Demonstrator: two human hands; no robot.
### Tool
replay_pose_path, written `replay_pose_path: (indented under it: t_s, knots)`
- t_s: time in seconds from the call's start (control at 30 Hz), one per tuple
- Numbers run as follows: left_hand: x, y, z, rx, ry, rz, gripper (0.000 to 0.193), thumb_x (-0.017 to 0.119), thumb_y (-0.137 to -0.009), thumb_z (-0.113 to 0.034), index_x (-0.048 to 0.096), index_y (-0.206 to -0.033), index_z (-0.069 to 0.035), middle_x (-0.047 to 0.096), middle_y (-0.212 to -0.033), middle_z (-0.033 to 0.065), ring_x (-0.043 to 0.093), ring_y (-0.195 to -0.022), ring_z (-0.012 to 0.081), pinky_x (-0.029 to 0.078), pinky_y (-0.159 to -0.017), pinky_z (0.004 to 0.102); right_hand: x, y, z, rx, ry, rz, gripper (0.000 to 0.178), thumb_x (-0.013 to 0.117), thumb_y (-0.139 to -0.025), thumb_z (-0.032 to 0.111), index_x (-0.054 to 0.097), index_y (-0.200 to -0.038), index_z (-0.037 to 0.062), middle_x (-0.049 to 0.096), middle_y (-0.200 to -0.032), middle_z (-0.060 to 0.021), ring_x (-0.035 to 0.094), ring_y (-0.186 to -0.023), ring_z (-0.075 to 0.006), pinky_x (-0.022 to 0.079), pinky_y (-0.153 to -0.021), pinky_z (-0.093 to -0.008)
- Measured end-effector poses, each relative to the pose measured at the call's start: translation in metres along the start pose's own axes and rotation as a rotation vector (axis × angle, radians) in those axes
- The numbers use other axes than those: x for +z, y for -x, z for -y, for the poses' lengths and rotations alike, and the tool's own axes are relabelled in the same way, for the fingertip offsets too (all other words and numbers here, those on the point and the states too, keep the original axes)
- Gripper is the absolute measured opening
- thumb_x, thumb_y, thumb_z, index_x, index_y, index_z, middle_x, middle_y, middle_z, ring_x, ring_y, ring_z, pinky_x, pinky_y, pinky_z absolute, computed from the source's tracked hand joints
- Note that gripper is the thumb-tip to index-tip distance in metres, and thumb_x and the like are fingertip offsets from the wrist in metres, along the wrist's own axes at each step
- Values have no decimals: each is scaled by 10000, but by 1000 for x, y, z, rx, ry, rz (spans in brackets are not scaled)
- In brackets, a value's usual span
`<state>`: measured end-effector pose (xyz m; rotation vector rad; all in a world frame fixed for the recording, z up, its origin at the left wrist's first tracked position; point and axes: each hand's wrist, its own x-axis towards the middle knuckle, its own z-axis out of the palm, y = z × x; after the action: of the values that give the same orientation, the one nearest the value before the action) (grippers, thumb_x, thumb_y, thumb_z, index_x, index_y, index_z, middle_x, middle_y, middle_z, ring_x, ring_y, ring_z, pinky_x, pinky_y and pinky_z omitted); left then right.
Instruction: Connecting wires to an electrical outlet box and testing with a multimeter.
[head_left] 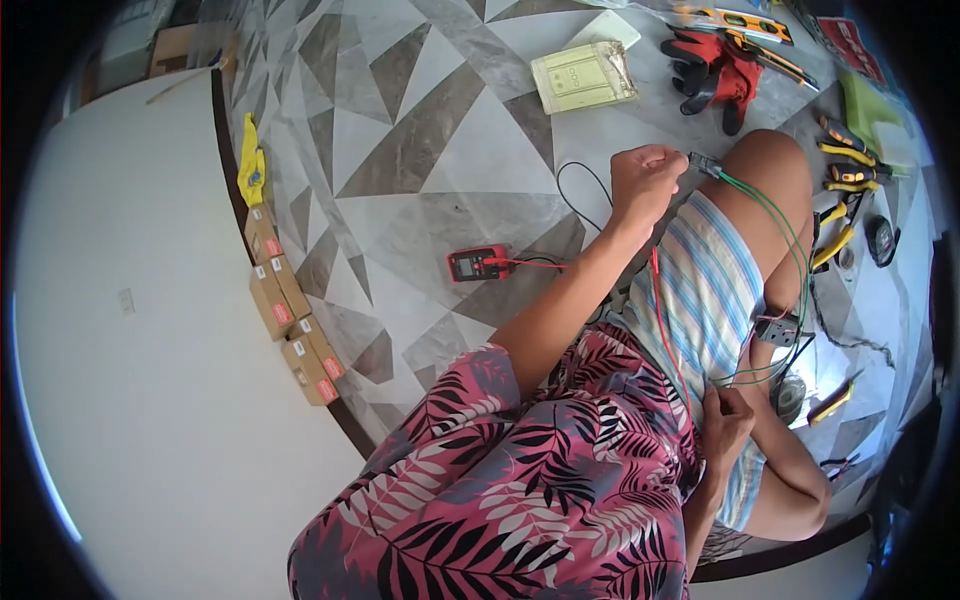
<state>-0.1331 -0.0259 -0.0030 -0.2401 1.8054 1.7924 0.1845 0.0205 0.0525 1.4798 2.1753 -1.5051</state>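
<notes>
My left hand point(648, 182) is closed in a pinch, and a thin black test lead point(566, 172) loops up to it. Against its fingertips sits a small grey electrical module point(705, 163) with green wires point(765, 200) leaving it. My right hand point(727, 425), low by my crossed legs, pinches at the end of a red test lead point(663, 318); the probe tip is hidden. A green wire end comes close above those fingers. The leads run from a red multimeter point(479, 263) on the floor. A dark block with wires point(777, 330) rests by my shin.
Red-black gloves point(715, 80), a packaged switch plate point(584, 78) and a yellow level point(745, 24) lie ahead. Yellow-handled pliers point(832, 235), screwdrivers point(848, 133) and black tape point(880, 240) are at the right. Brown boxes point(283, 290) line the wall at left.
</notes>
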Motion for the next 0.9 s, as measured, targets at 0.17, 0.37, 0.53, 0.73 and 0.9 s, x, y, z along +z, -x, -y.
replay_pose_path:
  t_s: [0.17,0.37,0.53,0.73,0.9]
  knots:
    - [-4,-5,-1,2,27,16,109,750,-839,-90,745,-903,-3,696,-818,9,595,-704,85,485,-616,252,3,-3,-6,-15,8,-1,222,692,-882,115,669,-790,-86,617,-640,-97,530,-591,-119,433,-567,-307]
    - [-3,-5,-1,-16,31,4,93,753,-834,-85,748,-884,-5,696,-813,11,595,-703,84,486,-613,248,3,-2,2,-14,14,-15,220,698,-877,117,670,-795,-86,616,-640,-94,529,-593,-117,438,-573,-306]
    - [0,-2,-3,1,4,6,102,754,-836,-96,751,-882,-5,703,-820,15,602,-708,87,492,-620,253,-1,-3,-3,-27,37,-6,214,698,-873,108,661,-792,-87,614,-640,-93,531,-595,-115,439,-573,-304]
    - [1,-4,-1,37,37,4,121,753,-815,-117,742,-847,-1,683,-759,0,606,-667,75,504,-597,254,0,-2,-2,-23,23,-6,200,701,-862,92,654,-788,-88,614,-642,-99,535,-594,-117,442,-574,-309]
    - [-2,-2,-5,0,-4,10,118,747,-841,-111,759,-907,-13,720,-849,17,623,-749,91,501,-659,266,0,-3,-5,-19,27,2,190,701,-858,83,657,-793,-90,624,-649,-103,544,-599,-118,447,-577,-308]
